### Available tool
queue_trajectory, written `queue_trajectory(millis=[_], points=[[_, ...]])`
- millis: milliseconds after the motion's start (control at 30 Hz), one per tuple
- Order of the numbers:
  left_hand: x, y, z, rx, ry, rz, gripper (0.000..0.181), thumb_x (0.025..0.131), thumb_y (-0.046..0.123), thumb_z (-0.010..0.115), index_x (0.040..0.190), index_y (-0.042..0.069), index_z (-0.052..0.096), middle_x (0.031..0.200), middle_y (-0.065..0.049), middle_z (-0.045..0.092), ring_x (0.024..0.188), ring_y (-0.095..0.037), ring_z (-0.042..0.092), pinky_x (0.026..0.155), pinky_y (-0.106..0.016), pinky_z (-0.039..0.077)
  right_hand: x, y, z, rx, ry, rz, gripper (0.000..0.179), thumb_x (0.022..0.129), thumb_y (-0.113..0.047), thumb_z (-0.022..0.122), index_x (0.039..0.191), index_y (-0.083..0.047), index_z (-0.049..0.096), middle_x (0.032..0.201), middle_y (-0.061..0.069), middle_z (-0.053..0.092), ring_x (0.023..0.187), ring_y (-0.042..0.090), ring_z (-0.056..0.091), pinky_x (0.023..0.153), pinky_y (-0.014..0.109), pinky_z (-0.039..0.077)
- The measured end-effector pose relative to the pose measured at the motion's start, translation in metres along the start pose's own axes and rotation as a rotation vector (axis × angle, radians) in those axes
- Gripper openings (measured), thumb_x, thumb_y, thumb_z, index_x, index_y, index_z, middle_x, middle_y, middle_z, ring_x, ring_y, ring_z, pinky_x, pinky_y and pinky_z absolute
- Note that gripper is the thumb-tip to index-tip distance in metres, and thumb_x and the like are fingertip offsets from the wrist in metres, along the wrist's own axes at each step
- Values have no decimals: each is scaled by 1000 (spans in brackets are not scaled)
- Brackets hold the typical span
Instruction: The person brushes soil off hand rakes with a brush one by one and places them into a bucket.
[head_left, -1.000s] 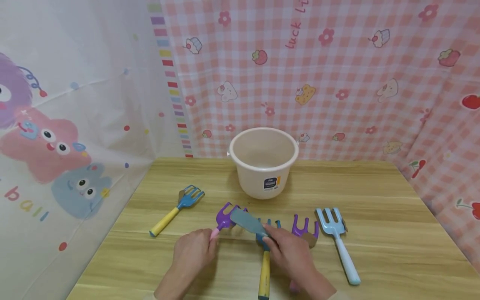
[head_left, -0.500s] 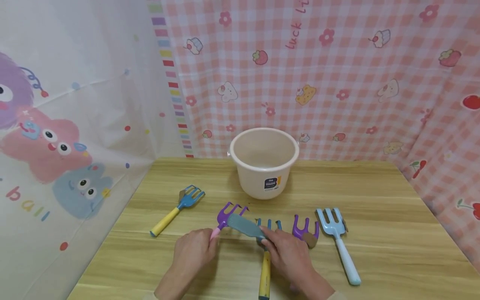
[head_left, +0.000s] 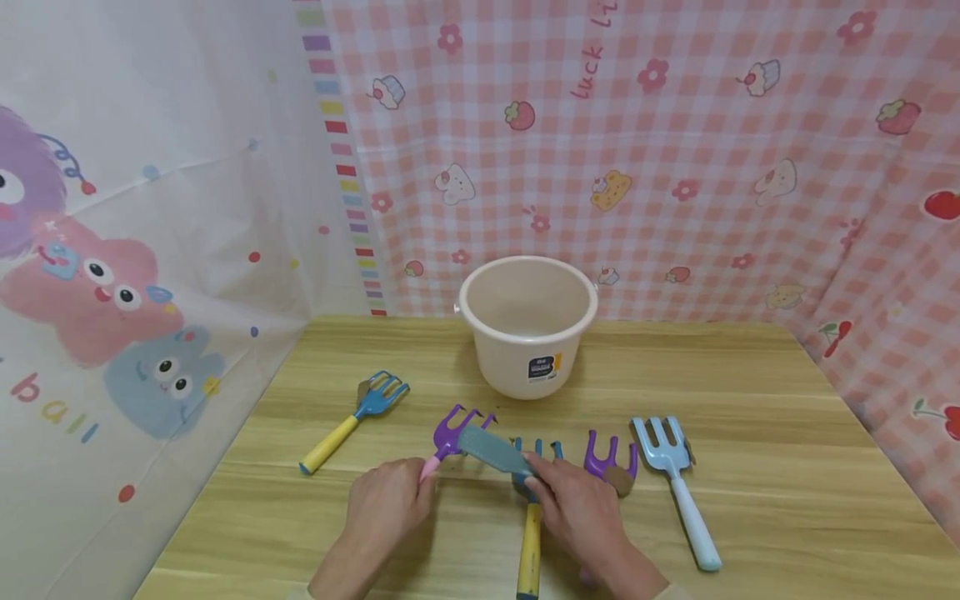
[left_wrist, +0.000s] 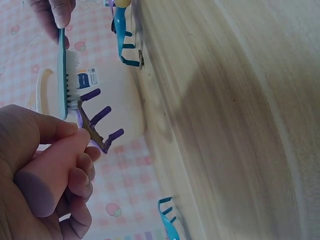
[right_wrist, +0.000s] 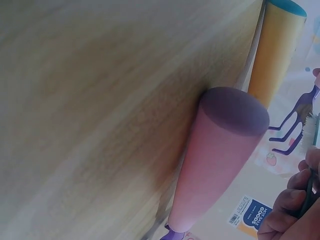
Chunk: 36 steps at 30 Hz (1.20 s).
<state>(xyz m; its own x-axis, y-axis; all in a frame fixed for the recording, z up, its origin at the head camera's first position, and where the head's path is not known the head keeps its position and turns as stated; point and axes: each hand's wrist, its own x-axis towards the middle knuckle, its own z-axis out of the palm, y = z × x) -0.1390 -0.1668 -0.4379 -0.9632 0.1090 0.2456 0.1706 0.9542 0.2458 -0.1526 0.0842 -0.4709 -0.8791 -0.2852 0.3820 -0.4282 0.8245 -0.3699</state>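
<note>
Left hand (head_left: 390, 504) is gripping a purple three-pronged toy rake (head_left: 459, 427) by its pink handle; right hand (head_left: 581, 508) is pinching a teal brush (head_left: 491, 450), white bristles touching the prongs.

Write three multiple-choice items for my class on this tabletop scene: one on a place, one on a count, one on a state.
1. Where does the bucket stand?
A. behind the tools
B. at the near edge
C. on the floor

2. How many tools lie untouched on the table?
A. two
B. four
C. six

3. What is in the bucket?
A. water
B. tools
C. nothing

Answers: 1 A, it stands beyond the tool row. 2 B, four lie free while the left hand holds the purple rake and the right hand the brush. 3 C, its inside shows bare.
</note>
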Motion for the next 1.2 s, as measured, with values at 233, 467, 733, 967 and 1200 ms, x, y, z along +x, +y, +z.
queue_trajectory(millis=[233, 467, 733, 967, 1200], points=[[0, 0, 1, 5, 1, 2, 36, 93, 24, 65, 62, 18, 49, 54, 6, 40, 48, -12, 38, 43, -28, 33, -1, 1, -1, 5, 13, 3, 33, 92, -27, 70, 125, -21, 69, 78, -10, 60, 56, 2, 41, 47, 20, 34], [-1, 0, 0, -3, 10, 10, 34, 92, 23, 66, 62, 17, 50, 55, 6, 40, 48, -12, 38, 43, -28, 33, -2, 1, -1, 5, 41, 1, 33, 91, -27, 71, 124, -22, 70, 78, -8, 61, 55, 3, 42, 46, 20, 34], [-1, 0, 0, -1, 13, 10, 35, 92, 22, 66, 61, 18, 48, 55, 6, 40, 48, -12, 38, 43, -29, 33, -1, 3, -3, 3, 19, 18, 35, 92, -25, 70, 127, -22, 68, 83, -6, 65, 58, 4, 48, 49, 21, 37], [-1, -1, 2, -10, 11, 8, 35, 92, 22, 65, 61, 18, 49, 54, 7, 40, 48, -12, 38, 44, -29, 33, -1, 4, -4, 2, 8, 35, 34, 93, -26, 69, 127, -22, 68, 76, -10, 58, 54, 3, 40, 48, 21, 34], [-1, 0, 2, -11, 5, 5, 33, 92, 21, 65, 62, 18, 50, 55, 6, 40, 48, -12, 38, 44, -29, 33, 1, 7, -3, -8, -10, 51, 34, 93, -28, 68, 127, -21, 68, 70, -13, 50, 52, 3, 35, 47, 21, 32]])
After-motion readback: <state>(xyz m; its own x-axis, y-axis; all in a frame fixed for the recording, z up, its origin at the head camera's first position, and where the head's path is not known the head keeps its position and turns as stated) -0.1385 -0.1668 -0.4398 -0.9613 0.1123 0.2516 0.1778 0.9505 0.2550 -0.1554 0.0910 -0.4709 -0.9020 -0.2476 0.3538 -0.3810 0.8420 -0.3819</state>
